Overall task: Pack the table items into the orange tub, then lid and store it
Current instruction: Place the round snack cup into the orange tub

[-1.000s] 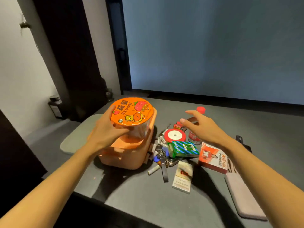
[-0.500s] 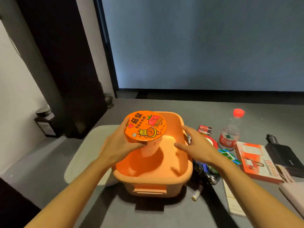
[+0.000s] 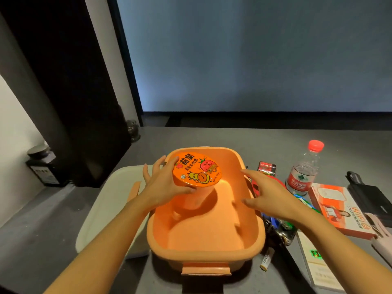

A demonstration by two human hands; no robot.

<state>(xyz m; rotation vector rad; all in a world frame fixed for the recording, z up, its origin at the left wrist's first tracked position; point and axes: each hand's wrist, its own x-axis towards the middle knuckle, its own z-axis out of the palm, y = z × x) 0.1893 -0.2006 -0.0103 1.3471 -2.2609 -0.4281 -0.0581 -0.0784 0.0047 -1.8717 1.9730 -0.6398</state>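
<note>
The orange tub [image 3: 207, 254] stands open in the middle of the grey table. An orange-lidded instant noodle cup [image 3: 196, 171] is upright inside the tub's far left corner, and my left hand [image 3: 164, 186] grips its rim. My right hand [image 3: 268, 195] hovers open over the tub's right rim, fingers spread, holding nothing. The pale lid [image 3: 108, 206] lies flat to the left of the tub, with an orange latch piece [image 3: 133, 190] on it.
Right of the tub lie a water bottle [image 3: 303, 172], a battery pack [image 3: 266, 167], an orange WiFi box [image 3: 337, 206], a loose battery [image 3: 267, 258], a white carton [image 3: 318, 264], keys and a dark pouch [image 3: 369, 198]. A black bottle [image 3: 42, 165] stands far left.
My left hand has lowered the noodle cup from above the tub down into it. My right hand moved from the table items to the tub's right rim. The view came closer.
</note>
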